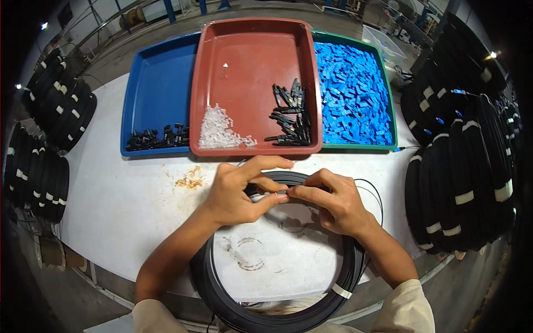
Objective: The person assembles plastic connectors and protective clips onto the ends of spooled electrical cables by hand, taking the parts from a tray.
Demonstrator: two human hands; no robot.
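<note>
Over the far side of a coil of black cable (pixel 204 272), my two hands meet fingertip to fingertip. My left hand (pixel 236 194) pinches a small dark piece (pixel 282 192) between thumb and finger, its index finger lifted above. Closed on the same piece from the other side is my right hand (pixel 337 202). The fingers cover most of it, so its exact kind is hidden. A white tape band (pixel 341 291) wraps the coil at the near right. One thin loose strand (pixel 380 202) of cable arcs out beside my right wrist.
A red tray (pixel 250 50) holds small clear pieces (pixel 216 130) and black parts (pixel 291 119). It overlaps a blue tray (pixel 161 83) with black clips and a green tray (pixel 392 114) full of blue connectors (pixel 355 94). Taped cable coils (pixel 461 188) are stacked at both sides of the white table (pixel 100 205).
</note>
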